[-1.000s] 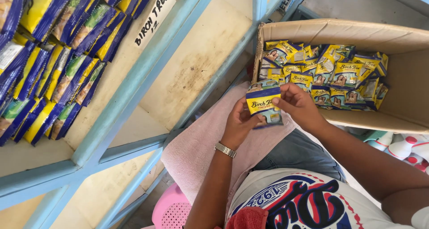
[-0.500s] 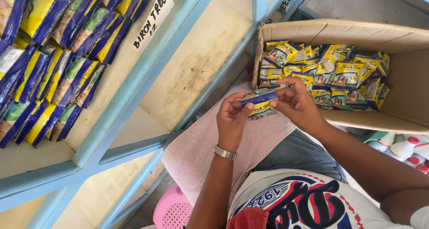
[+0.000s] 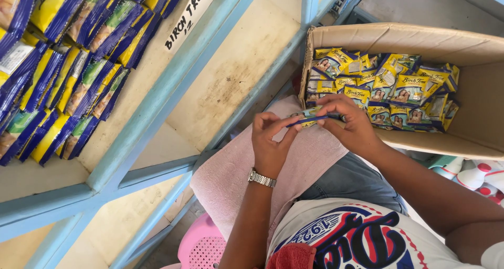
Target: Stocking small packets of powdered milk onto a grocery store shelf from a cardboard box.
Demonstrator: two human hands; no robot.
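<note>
Pale blue wooden shelf frame slanting in front of me, bare cream shelf boards behind it, pink towel across my lap, pink plastic stool under me, grey concrete floor up right, soft daylight over everything

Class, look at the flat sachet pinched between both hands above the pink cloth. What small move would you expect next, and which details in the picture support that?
Probably a short carry left to the shelf. The left hand and right hand pinch one blue-and-yellow sachet level between them, apart from the cardboard box of like sachets, and the blue shelf already holds rows of packets beside bare board.
</note>
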